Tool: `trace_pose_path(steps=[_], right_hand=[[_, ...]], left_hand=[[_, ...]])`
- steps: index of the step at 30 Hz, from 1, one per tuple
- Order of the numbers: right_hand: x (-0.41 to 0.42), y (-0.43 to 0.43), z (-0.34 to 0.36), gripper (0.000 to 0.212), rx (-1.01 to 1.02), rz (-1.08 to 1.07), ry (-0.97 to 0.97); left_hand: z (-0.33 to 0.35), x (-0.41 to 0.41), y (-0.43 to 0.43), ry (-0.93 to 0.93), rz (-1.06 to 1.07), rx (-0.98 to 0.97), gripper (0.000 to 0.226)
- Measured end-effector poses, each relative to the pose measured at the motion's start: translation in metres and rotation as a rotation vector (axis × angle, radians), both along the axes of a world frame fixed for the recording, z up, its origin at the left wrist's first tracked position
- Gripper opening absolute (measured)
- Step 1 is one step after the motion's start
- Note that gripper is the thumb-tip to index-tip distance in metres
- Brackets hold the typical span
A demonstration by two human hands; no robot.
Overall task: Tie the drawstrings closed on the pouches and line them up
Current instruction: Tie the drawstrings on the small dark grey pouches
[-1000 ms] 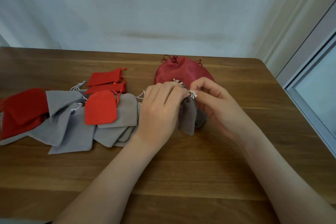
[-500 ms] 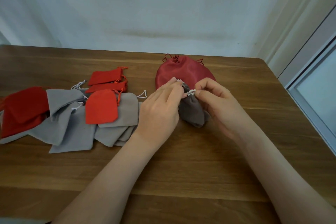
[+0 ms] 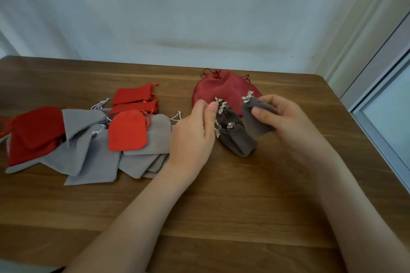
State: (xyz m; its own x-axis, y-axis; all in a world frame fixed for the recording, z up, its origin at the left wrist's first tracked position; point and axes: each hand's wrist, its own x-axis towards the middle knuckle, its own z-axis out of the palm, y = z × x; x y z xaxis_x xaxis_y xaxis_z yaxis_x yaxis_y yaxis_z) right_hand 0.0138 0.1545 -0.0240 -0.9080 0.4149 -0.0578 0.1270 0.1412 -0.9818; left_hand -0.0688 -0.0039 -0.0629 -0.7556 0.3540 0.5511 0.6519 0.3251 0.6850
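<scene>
A brown wood-grain table with a rounded far-right corner [image 3: 288, 184] filled the lower half of the frame. Behind it, a pale grey-white wall [image 3: 177, 6] with a faint dark smudge spanned the upper frame in soft, even light. A grey-framed window [image 3: 386, 104] ran down the right edge.

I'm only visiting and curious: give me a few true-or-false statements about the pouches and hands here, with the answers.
1. The right hand holds a dark brown pouch. True.
2. The large dark red pouch lies at the near edge of the table. False: it lies on the far side, behind the hands.
3. Two more dark brown pouches lie on the table between the hands. True.
4. The pile of light grey and red pouches lies to the right of both hands. False: it lies to their left.
</scene>
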Motion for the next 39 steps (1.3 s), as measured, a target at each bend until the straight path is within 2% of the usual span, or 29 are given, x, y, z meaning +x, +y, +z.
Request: trace_pose_path(steps=[3,5,8,13,21,24,28,30,34,37,39], right_hand=[[0.003,0.001,-0.002,0.014,-0.009,0.066,-0.077],[0.002,-0.004,-0.006,0.016,0.125,0.131,-0.182],[-0.003,-0.011,-0.014,0.016,0.33,0.163,-0.262],[-0.005,-0.012,-0.02,0.049,0.341,0.109,-0.356],[-0.003,-0.014,-0.017,0.037,0.296,0.195,-0.338],[-0.002,-0.012,-0.016,0.04,0.225,0.208,-0.314],[0.0,-0.008,-0.012,0.041,0.106,0.183,-0.242],[0.0,-0.004,-0.009,0.045,0.084,0.115,-0.161],[0.0,0.004,-0.005,0.061,-0.018,-0.076,0.019],[-0.002,0.009,-0.006,0.063,-0.055,-0.118,0.069],[-0.001,0.011,-0.008,0.056,-0.063,-0.034,0.048]], left_hand=[[-0.004,-0.003,0.003,0.036,0.117,-0.27,0.064],[-0.006,-0.002,0.003,0.013,0.125,-0.464,0.066],[-0.007,0.0,0.002,0.005,0.096,-0.582,0.069],[-0.007,0.005,0.004,0.044,-0.014,-0.525,0.077],[-0.012,0.002,0.004,0.08,-0.159,-0.39,0.07],[-0.013,0.002,0.003,0.089,-0.2,-0.333,0.056],[-0.016,0.001,0.004,0.107,-0.128,-0.22,0.059],[-0.016,0.0,0.005,0.059,-0.084,-0.184,0.048],[-0.019,-0.004,0.009,0.047,0.005,-0.328,0.032],[-0.025,-0.006,0.01,0.051,-0.008,-0.504,0.059],[-0.027,-0.008,0.012,0.036,-0.021,-0.607,0.064]])
